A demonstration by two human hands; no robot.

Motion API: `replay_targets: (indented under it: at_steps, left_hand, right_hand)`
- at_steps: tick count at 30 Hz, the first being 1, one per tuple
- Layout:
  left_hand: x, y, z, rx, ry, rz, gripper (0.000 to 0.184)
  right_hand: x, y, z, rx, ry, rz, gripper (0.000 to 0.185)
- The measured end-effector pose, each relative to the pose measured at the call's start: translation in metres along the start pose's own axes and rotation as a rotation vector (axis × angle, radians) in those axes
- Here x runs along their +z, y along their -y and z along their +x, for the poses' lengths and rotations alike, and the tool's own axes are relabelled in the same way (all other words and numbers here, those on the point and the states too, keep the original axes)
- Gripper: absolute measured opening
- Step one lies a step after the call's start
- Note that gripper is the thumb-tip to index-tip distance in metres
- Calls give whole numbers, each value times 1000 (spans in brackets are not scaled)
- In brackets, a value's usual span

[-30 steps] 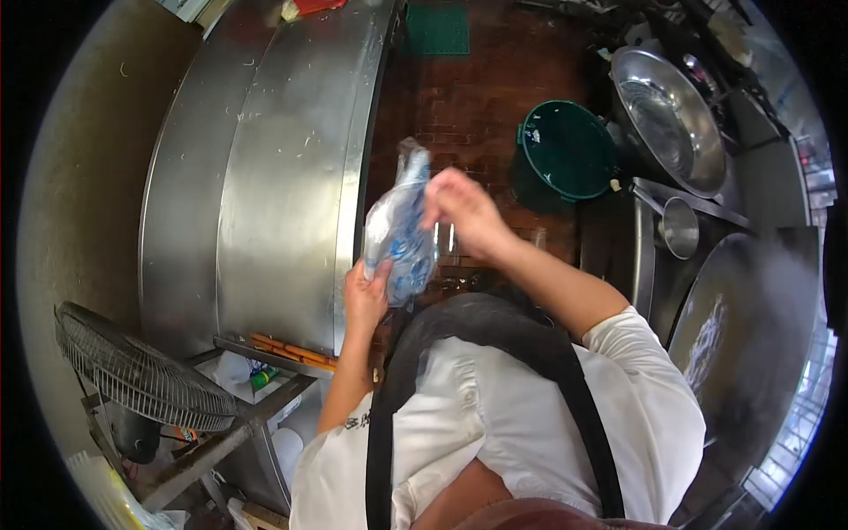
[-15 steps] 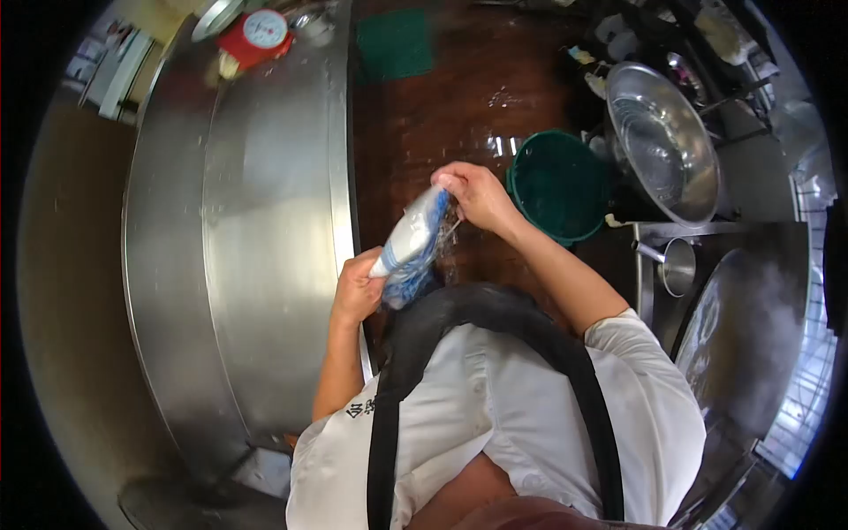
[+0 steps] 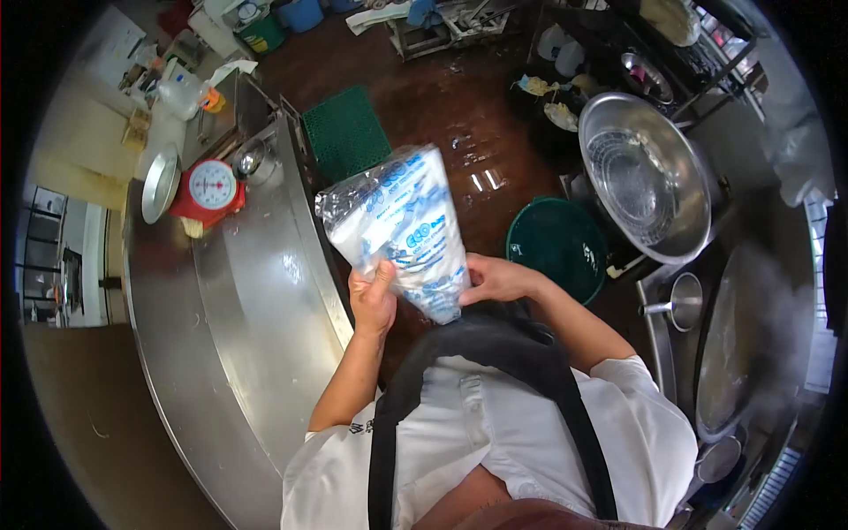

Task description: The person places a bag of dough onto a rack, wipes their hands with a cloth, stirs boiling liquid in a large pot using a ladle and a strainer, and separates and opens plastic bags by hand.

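Observation:
Between my two hands is a plastic bag (image 3: pixel 411 230) with blue lettering and white contents; what the contents are I cannot make out. Its crinkled clear end points up and to the left, while the narrower end hangs close to my dark apron. My left hand (image 3: pixel 374 299) grips the lower left side, with the thumb lying over the printed face. On the lower right edge, my right hand (image 3: pixel 496 280) pinches the bag, its fingertips partly hidden behind the plastic.
A steel counter (image 3: pixel 256 291) runs along my left, with a red dial scale (image 3: pixel 212 187) at its far end. To the right stand a green tub (image 3: pixel 556 252), a large metal basin (image 3: pixel 645 177) and a steaming wide pan (image 3: pixel 751 344). A green mat (image 3: pixel 346 132) lies on the wet floor.
The bag has turned and spread, so its broad printed face now shows. My right hand has come down from the bag's upper end to its lower right edge. The view has tilted up.

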State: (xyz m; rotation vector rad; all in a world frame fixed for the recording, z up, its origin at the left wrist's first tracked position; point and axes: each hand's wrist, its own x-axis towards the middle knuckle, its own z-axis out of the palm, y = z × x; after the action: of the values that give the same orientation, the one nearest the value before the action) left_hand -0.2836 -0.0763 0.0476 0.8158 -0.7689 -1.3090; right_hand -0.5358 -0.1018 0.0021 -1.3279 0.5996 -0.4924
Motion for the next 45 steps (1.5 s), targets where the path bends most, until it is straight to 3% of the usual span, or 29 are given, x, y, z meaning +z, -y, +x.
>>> replay_targets:
  at_steps: [2,5,7,9,11,13,16,17,20,21,24,28,30,31,33,34,36,37,38,39,40,45]
  left_hand:
    - [4,9,40,-67,-23,-2,31]
    - [12,-4,80,-17,-93,211,30]
    - [-8,-11,107,-5,-178,297,33]
    - [-20,-15,137,14,-309,162,41]
    - [-27,-18,173,39,-414,12,45]
    - [-26,-18,196,63,-456,-28,45]
    - [-34,-16,251,105,-503,-35,45]
    - [-39,-16,273,122,-512,-25,45]
    - [-61,-6,322,227,-499,-44,45]
    - [-64,-8,348,235,-524,-89,45]
    - [-69,-7,415,226,-589,-168,44]
    - [-71,0,515,101,-557,-53,38]
    - [-67,3,563,129,-509,42,38]
    - [-58,2,586,170,-445,46,38]
    - [-54,1,606,196,-460,126,40]
    - [-65,-1,612,192,-474,158,40]
    - [-67,10,635,174,-500,240,41]
    - [-52,22,646,163,-519,297,41]
    - [-35,37,657,146,-514,326,41]
    - [-22,52,667,132,-506,350,42]
    - [-18,65,671,116,-494,367,42]
    - [42,120,720,-74,-535,442,44]
  right_hand:
    - [-33,-7,32,-54,-14,-662,36]
    - [-80,-6,70,107,132,-685,33]
    - [-116,1,95,59,185,-597,29]
    - [-143,26,116,-3,222,-463,26]
    - [-168,76,142,152,292,-396,25]
    - [-198,75,163,290,306,-324,29]
    - [-240,56,215,-20,195,-554,30]
    - [-254,48,233,-32,174,-562,30]
    - [-280,61,265,241,-5,-482,32]
    - [-302,45,278,194,-14,-449,30]
    - [-362,25,307,406,-183,-257,27]
    - [-437,28,320,488,-453,-163,19]
    - [-483,29,319,542,-666,-166,18]
    - [-527,-6,312,467,-674,-248,16]
    - [-573,-30,299,451,-845,-107,16]
    - [-580,-20,305,503,-1011,123,18]
    - [-636,-43,300,463,-1231,62,21]
    - [-689,-77,281,427,-1228,-3,16]
    - [-730,-92,274,519,-1360,-157,15]
    - [-761,-85,264,569,-1363,-113,20]
    - [-782,-90,261,612,-1492,-344,26]
    - [-911,-125,215,1102,-1663,-317,27]
